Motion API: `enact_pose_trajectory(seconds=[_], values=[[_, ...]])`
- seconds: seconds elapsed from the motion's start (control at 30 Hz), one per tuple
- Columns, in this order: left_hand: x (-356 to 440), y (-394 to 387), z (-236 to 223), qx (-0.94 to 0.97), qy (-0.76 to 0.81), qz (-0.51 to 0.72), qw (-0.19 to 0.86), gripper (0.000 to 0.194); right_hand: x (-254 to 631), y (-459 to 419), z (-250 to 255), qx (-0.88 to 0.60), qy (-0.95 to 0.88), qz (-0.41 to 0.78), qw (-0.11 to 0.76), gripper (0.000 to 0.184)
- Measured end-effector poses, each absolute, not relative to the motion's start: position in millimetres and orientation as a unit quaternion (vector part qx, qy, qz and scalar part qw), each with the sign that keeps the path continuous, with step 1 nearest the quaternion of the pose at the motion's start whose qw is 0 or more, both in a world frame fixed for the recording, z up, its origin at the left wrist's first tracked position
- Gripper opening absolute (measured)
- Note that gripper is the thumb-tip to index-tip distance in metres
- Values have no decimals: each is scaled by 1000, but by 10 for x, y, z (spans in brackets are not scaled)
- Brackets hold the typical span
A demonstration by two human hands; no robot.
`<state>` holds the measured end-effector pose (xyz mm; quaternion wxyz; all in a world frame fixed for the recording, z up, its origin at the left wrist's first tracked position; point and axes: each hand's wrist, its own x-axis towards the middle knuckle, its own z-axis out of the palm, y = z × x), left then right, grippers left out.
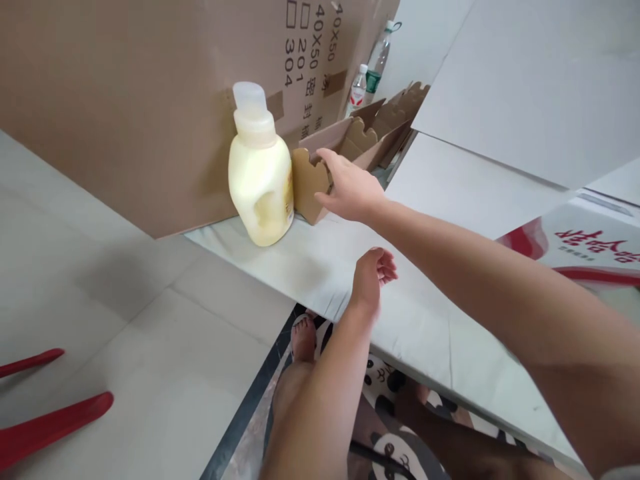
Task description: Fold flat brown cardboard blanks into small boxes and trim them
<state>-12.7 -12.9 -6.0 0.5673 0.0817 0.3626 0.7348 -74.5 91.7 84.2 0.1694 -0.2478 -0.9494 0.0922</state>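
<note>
My right hand (353, 190) reaches over the near end of a narrow brown cardboard tray (307, 183) with notched edges. Its thumb and fingers are spread; whether the fingertips touch the cardboard I cannot tell. To the left of the tray stands an upright pale-yellow detergent bottle (257, 173) with a frosted cap and a handle hole. My left hand (373, 277) hovers above the pale tabletop (300, 260), lower in the head view. Its fingers are loosely curled and partly hidden, with nothing visible in them.
A large printed cardboard box (135, 107) stands behind the bottle. Two clear plastic bottles, one of them capped in white (358, 90), stand beyond the tray. White panels (540, 87) and a red-and-white printed box (590, 243) lie right. Red legs (60, 427) show lower left.
</note>
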Motion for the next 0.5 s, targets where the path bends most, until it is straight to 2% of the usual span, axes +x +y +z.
enact_pose_trajectory(seconds=[0.07,0.1,0.2,0.27,0.33,0.43,0.5], values=[[-160,-135,-79,78,366,750,545,21,-859,895,836,-283,-944,75,148,55],[-184,-145,-89,68,377,765,518,20,-853,905,824,-298,-940,69,151,45],[-300,-226,-107,17,463,825,323,20,-598,974,789,-329,-924,59,184,10],[-413,-310,-110,-10,510,846,156,19,-249,995,783,-327,-920,58,207,13],[-532,-383,-121,-22,521,849,83,16,216,947,789,-305,-915,77,254,18],[-661,-420,-168,-11,524,848,79,15,1047,727,765,-238,-910,136,311,16],[-682,-401,-208,47,525,843,108,16,1608,524,679,-253,-890,154,348,23]])
